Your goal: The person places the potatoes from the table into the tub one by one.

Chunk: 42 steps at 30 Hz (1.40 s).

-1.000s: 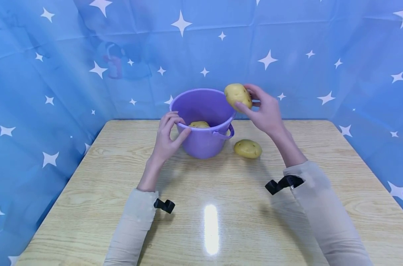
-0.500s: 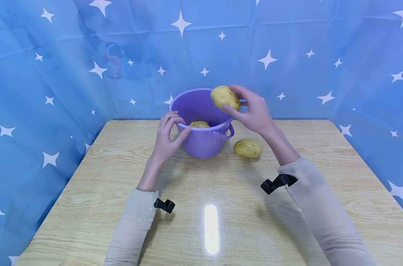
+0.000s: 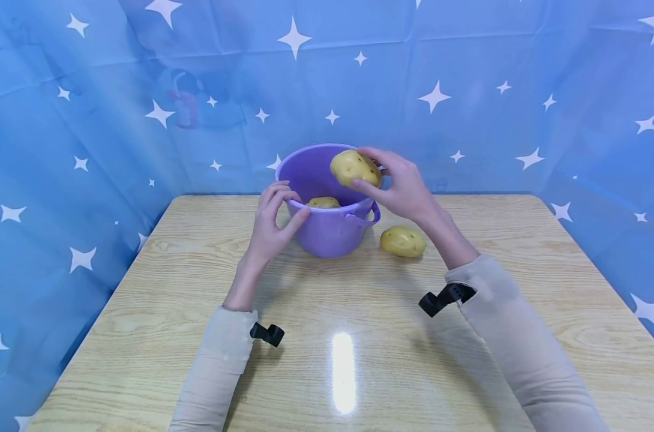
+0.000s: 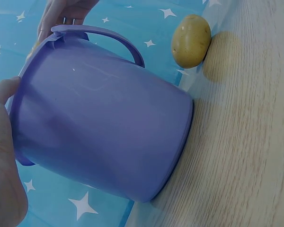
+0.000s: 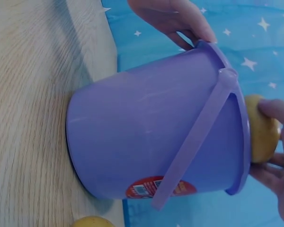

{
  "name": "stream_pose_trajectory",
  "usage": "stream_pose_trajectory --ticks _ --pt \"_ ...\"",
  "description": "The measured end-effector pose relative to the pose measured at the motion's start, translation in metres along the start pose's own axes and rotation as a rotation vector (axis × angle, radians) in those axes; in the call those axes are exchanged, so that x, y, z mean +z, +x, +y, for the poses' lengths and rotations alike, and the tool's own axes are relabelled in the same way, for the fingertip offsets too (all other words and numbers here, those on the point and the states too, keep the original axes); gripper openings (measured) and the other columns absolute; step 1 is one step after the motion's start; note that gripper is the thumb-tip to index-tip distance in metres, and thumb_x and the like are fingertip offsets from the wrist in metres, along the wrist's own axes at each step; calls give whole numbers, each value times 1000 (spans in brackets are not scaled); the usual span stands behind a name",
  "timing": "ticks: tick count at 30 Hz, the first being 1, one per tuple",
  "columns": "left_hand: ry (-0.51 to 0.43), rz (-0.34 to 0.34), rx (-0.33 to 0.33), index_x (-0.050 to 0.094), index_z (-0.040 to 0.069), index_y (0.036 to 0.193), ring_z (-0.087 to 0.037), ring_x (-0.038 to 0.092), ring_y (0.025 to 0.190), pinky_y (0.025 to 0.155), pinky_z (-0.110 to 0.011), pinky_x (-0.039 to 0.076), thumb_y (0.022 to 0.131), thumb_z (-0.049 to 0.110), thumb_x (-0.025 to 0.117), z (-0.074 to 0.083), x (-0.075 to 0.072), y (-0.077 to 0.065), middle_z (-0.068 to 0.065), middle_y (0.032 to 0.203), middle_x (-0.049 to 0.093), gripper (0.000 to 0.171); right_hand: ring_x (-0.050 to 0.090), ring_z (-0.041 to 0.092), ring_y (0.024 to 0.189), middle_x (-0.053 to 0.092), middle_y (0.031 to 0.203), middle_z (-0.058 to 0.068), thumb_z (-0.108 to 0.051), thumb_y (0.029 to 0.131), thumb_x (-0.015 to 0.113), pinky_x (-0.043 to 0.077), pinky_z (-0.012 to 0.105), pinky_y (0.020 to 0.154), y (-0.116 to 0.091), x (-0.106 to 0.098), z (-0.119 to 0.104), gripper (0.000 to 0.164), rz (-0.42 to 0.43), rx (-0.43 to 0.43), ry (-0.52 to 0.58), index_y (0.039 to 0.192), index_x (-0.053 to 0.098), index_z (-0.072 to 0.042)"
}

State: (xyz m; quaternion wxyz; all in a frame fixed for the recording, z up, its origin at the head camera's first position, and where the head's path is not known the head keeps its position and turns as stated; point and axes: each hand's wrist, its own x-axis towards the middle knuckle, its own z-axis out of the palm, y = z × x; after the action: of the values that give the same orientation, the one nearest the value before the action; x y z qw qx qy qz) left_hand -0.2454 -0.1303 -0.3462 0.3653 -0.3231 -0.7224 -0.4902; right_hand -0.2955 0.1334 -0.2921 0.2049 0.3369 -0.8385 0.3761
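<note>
A purple bucket (image 3: 329, 231) stands upright near the back of the table, its handle (image 5: 196, 139) hanging down on the right side. My left hand (image 3: 273, 225) grips the bucket's rim at the left, thumb outside and fingers over the edge. Above the right part of the opening, my right hand (image 3: 405, 186) holds a potato (image 3: 354, 169) between thumb and fingers. Inside the bucket lies another potato (image 3: 324, 203), only its top showing. A third potato (image 3: 402, 242) rests on the table, right of the bucket.
The wooden table (image 3: 197, 348) ends at a blue star-patterned curtain (image 3: 240, 78) behind the bucket. A red label (image 5: 182, 187) is on the bucket's side in the right wrist view.
My right hand has carried its potato left and slightly down, from beside the bucket's right rim to over the opening. The left hand and bucket have stayed put.
</note>
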Motion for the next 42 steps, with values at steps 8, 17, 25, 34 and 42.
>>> stream_pose_trajectory --ticks 8,17,25,34,42 --pt "-1 0 -10 61 -12 93 -56 47 121 114 -52 30 82 -6 72 2 0 0 -30 102 58 17 66 27 98 68 117 12 -13 93 73 57 38 87 -3 3 3 26 48 -45 29 117 71 -1" --pt "5 -11 -28 61 -11 93 -53 46 122 115 -50 29 83 -4 72 1 0 0 -29 103 58 16 66 32 99 69 114 13 -7 94 71 56 40 88 -11 -1 11 22 112 -62 57 115 71 1" --pt "2 -9 -21 61 -11 93 -56 46 122 115 -51 29 82 -6 72 1 -1 -1 -29 103 58 16 63 30 104 68 117 16 -6 94 70 56 44 90 -19 -8 19 27 142 -43 49 120 68 3" --pt "6 -10 -22 61 -11 93 -54 47 122 114 -50 30 83 -6 73 2 -1 0 -29 103 58 16 62 31 104 64 120 21 -5 95 69 56 46 88 -33 -15 35 33 145 -2 26 126 64 5" --pt "8 -12 -33 60 -11 93 -53 46 123 114 -50 30 84 -5 73 2 0 -1 -29 103 58 17 62 35 104 63 123 21 -10 95 69 55 50 87 -47 -20 46 40 85 59 -11 130 60 6"
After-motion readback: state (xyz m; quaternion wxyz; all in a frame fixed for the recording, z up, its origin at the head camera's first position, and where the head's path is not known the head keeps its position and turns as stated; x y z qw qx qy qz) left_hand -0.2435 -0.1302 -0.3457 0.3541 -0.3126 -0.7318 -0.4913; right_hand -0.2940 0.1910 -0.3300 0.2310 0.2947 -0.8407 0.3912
